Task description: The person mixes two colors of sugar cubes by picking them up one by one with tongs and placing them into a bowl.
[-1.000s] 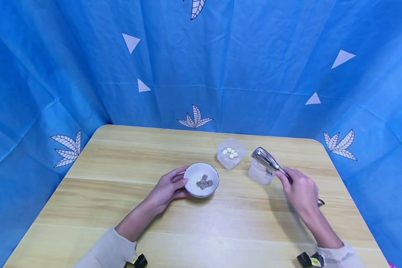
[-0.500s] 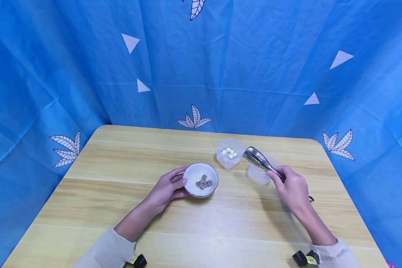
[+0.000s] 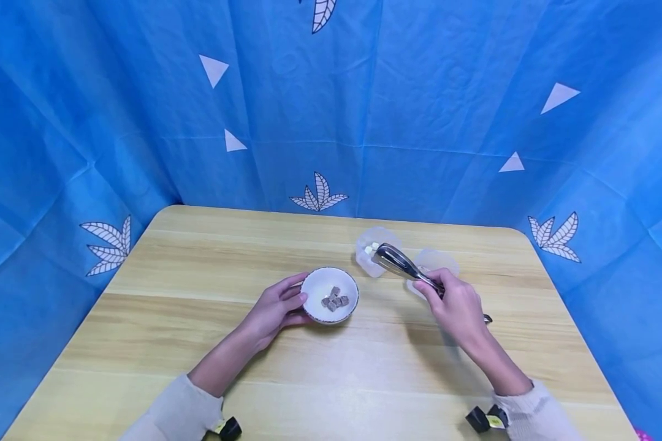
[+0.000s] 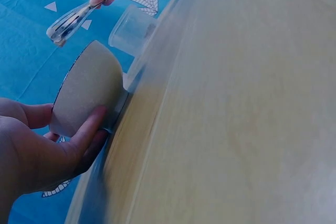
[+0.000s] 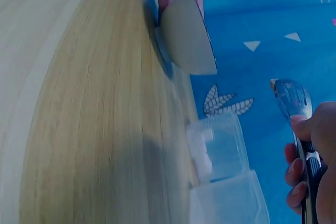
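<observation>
My left hand point(image 3: 276, 311) grips a white bowl point(image 3: 314, 285) by its left side, thumb at the rim and fingers round the outer wall. Several brown cubes point(image 3: 333, 304) lie in the bowl. Metal tongs point(image 3: 399, 260) are in my right hand point(image 3: 456, 304), their head pointing left and raised above the table. A small brownish piece point(image 4: 61, 42) shows at the tongs' tip in the left wrist view. Under the tongs' head, a clear plastic container point(image 3: 364, 263) with white cubes point(image 3: 371, 248) is partly hidden. The second clear container point(image 3: 438, 257) is partly covered by my right hand and the tongs.
Both containers stand toward the back right of the wooden table point(image 3: 209, 257). A blue curtain point(image 3: 287, 92) with leaf and triangle prints hangs right behind the table's back edge and along both sides.
My right hand has carried the tongs leftward, from above the right container to over the one with white cubes, toward the bowl. The left hand and bowl have stayed put.
</observation>
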Motion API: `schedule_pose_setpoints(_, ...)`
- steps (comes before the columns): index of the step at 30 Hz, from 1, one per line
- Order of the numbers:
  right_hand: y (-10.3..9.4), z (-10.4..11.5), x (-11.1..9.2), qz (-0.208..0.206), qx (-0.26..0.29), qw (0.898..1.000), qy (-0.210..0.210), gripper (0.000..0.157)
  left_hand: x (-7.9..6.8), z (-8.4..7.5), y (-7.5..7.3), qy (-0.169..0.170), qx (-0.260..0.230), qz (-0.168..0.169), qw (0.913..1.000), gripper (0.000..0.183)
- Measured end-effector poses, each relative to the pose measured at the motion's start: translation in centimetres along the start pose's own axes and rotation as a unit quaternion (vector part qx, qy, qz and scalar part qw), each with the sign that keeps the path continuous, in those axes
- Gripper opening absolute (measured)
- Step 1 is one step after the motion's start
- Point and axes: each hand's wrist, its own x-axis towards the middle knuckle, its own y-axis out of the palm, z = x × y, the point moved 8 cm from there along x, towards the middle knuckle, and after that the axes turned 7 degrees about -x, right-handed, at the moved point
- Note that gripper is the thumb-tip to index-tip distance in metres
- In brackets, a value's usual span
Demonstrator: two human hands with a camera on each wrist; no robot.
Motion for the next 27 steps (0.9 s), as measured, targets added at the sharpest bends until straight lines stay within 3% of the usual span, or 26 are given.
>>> schedule_pose_setpoints(16,2.1,3.0,0.2,0.037,-0.017,0.998,-0.038,0.028,0.2,0.2,-0.2,-0.004,-0.002,0.001,1.0000,0.056)
schedule_pose_setpoints(27,1.7,3.2,0.1,0.049,-0.035,0.997,-0.051,0.028,0.1,0.0,-0.1,-0.007,-0.005,-0.001,1.0000,0.055)
